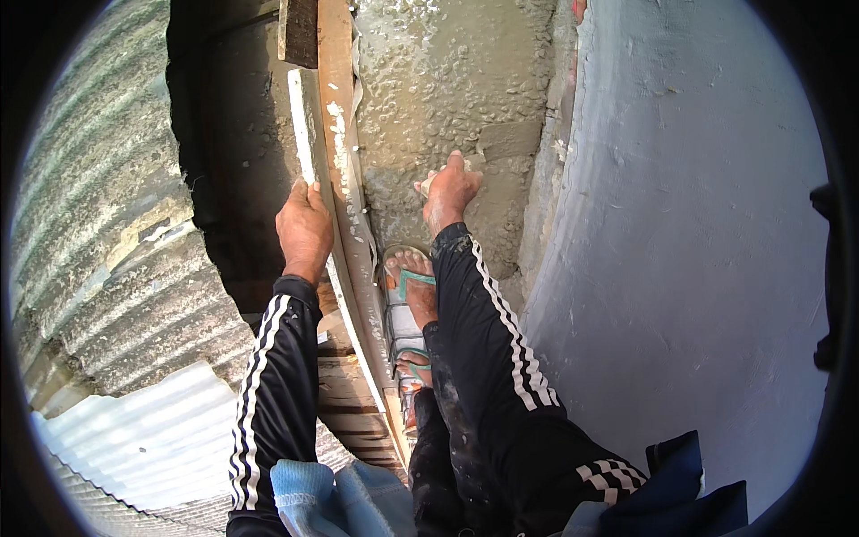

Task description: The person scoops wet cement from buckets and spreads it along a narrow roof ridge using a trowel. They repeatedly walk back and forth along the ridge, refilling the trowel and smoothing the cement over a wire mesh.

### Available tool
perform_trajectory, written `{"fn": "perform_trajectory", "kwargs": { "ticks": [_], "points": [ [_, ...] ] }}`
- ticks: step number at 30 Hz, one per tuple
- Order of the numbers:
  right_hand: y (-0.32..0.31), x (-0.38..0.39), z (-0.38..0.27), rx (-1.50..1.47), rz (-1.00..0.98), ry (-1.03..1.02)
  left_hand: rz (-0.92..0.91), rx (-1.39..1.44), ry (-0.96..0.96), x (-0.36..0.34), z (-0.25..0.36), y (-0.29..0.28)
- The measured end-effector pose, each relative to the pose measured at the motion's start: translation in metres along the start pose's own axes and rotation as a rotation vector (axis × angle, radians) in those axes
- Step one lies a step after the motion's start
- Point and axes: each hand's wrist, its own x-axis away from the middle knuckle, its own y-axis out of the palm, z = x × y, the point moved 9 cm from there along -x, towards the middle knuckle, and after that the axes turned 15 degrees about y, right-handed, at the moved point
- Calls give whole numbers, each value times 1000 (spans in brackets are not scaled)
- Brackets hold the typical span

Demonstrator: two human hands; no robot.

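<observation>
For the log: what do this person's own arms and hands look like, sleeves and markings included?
Both arms wear long black track-style sleeves with white stripes running down their length, ending in snug cuffs at the wrists. The left hand and right hand are bare, with no gloves. The right sleeve carries grey smears and dust; the left sleeve looks cleaner.

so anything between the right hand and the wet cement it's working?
Nothing visible. The right hand presses a small flat tool, mostly hidden under the fingers, straight onto the wet cement. The wooden board stands to its left, gripped by the left hand, and the grey wall lies to its right.
</observation>
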Motion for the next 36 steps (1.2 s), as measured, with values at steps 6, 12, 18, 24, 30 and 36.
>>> {"fn": "perform_trajectory", "kwargs": {
  "ticks": [6, 12, 18, 24, 30, 36],
  "points": [
    [30, 4, -33, 85, -98, -123, -11, 71, 1, -1, 0, 1],
    [76, -16, -72, -15, -85, -98, -3, 76, 9, -2, 3, -2],
    [99, 3, -86, 551, -221, -554, 18, 86, 8, -2, 4, -4],
    [-23, 55, -29, 1276, 38, -847, -53, 68, -53, -2, 4, -7],
    [-21, 12, -81, 1471, 158, -1031, -59, 92, -48, 0, 6, -4],
    [56, -5, -197, 1306, 276, -860, 2, 105, -13, 0, 3, -4]
  ]
}}
